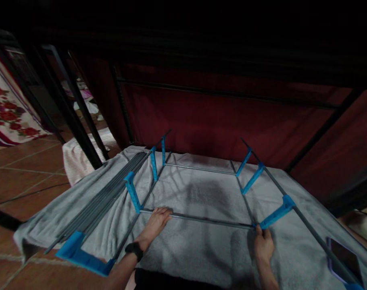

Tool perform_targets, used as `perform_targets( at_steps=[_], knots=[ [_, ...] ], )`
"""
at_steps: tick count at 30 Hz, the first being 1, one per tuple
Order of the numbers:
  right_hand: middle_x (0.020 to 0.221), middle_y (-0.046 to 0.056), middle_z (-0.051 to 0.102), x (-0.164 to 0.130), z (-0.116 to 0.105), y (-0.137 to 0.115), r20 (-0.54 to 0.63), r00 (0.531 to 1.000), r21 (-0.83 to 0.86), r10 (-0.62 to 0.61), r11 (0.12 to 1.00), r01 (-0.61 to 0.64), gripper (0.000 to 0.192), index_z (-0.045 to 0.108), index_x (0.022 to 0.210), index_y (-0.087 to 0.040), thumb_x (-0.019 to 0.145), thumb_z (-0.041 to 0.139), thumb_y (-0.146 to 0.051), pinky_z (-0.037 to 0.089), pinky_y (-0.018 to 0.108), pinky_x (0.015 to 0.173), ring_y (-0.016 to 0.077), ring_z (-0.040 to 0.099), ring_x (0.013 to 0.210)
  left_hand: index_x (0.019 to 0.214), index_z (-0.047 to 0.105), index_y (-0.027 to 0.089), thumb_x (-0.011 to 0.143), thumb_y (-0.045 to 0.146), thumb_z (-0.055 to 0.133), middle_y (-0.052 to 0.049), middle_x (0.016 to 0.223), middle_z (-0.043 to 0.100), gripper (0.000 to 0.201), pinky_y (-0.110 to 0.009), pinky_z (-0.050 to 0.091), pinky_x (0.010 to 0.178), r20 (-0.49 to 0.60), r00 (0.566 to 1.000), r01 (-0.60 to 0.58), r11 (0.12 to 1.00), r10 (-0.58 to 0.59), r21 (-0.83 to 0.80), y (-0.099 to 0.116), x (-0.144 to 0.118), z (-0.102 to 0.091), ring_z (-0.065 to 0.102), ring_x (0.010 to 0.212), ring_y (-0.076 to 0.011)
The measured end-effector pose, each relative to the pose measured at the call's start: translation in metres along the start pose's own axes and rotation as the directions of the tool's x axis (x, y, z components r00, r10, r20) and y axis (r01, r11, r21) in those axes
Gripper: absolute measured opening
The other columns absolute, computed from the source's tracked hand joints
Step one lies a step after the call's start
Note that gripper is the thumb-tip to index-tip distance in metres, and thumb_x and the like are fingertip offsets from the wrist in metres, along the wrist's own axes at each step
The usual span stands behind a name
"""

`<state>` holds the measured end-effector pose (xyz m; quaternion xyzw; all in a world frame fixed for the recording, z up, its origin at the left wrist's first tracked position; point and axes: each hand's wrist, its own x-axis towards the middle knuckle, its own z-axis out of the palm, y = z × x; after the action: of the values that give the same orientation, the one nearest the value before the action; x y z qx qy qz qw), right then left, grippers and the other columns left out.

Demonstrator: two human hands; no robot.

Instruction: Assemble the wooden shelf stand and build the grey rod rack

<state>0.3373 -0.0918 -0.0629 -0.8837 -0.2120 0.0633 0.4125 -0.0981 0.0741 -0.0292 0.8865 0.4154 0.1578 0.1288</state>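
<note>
A frame of grey metal tubes and blue plastic connectors lies on a grey blanket [189,245]. My left hand [157,220], wearing a dark wrist band [134,251], closes over the near cross tube [198,218] close to its left end. At that tube's other end, my right hand [263,243] pinches the corner of a blue connector [276,214]. Another blue connector [132,192] stands upright at the left corner. The far cross tube [201,168] joins the two sides farther back. The fingers of both hands partly hide what they touch.
Several loose grey tubes [107,193] lie bundled on the left. A blue connector [83,253] juts out at the near left. A phone [344,257] rests at the right, partly behind a tube. Dark posts [62,104] and a red cloth [219,121] enclose the space.
</note>
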Motion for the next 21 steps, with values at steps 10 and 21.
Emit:
perform_targets(
  at_steps=[10, 21],
  knots=[
    [0.081, 0.016, 0.065, 0.004, 0.007, 0.015, 0.006, 1.0, -0.15, -0.01, 0.989, 0.011, 0.05, 0.061, 0.102, -0.021, 0.089, 0.03, -0.058, 0.044, 0.044, 0.069, 0.0357, 0.064, 0.08, 0.109, 0.069, 0.019, 0.102, 0.031, 0.042, -0.007, 0.107, 0.068, 0.03, -0.043, 0.041, 0.098, 0.009, 1.0, 0.018, 0.999, -0.018, -0.027, 0.008, -0.004, -0.003, 0.06, 0.102, -0.0237],
    [0.091, 0.022, 0.067, 0.006, 0.007, 0.012, 0.014, 0.998, -0.137, -0.065, 0.988, 0.066, 0.05, 0.061, 0.105, -0.014, 0.086, 0.035, -0.053, 0.046, 0.048, 0.071, 0.0402, 0.064, 0.088, 0.103, 0.07, 0.017, 0.102, 0.029, 0.04, -0.008, 0.1, 0.066, 0.032, -0.04, 0.042, 0.097, 0.007, 1.0, 0.011, 1.0, -0.01, -0.015, 0.013, -0.006, -0.007, 0.06, 0.097, -0.0223]
  ],
)
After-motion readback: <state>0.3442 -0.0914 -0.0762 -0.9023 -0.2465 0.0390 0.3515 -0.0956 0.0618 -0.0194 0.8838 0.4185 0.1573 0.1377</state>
